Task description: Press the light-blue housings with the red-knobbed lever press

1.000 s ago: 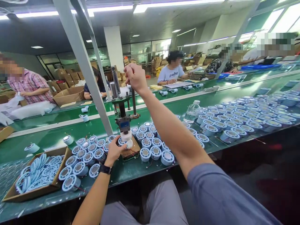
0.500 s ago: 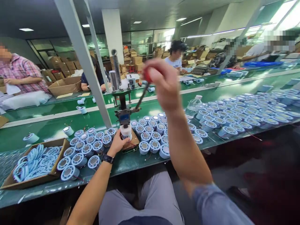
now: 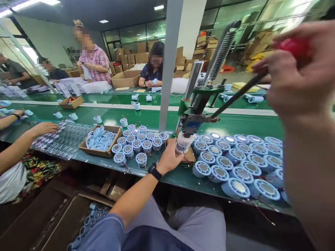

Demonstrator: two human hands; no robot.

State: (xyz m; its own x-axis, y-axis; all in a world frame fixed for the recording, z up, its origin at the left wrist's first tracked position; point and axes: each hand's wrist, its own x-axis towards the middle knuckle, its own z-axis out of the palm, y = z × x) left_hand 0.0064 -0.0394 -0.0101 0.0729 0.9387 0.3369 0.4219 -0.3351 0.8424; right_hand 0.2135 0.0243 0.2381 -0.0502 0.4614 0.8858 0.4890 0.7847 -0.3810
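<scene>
A hand-operated lever press [image 3: 195, 120] stands on the near bench, its white round pressing head [image 3: 185, 138] down on a light-blue round motor-like unit [image 3: 181, 148]. My left hand [image 3: 170, 159], with a dark watch at the wrist, has its thumb and fingers around that unit on the press's brown base [image 3: 188, 157]. Up at the right, my right hand [image 3: 306, 73] is closed around the red ball knob [image 3: 294, 48] of the press lever [image 3: 239, 92]; it is somewhat blurred. Rows of similar light-blue units [image 3: 223, 163] stand on both sides of the press.
A cardboard box [image 3: 101, 152] of light-blue rings sits left of the units. A co-worker's hand [image 3: 45, 129] reaches over small parts farther left. A grey post [image 3: 167, 69] rises behind the press. Below the bench, an open carton [image 3: 62, 216] holds more blue parts. Other people work across the green conveyor.
My view has turned left, so the press and both hands appear farther right. My left hand stays at the unit under the press, and my right hand keeps hold of the red knob.
</scene>
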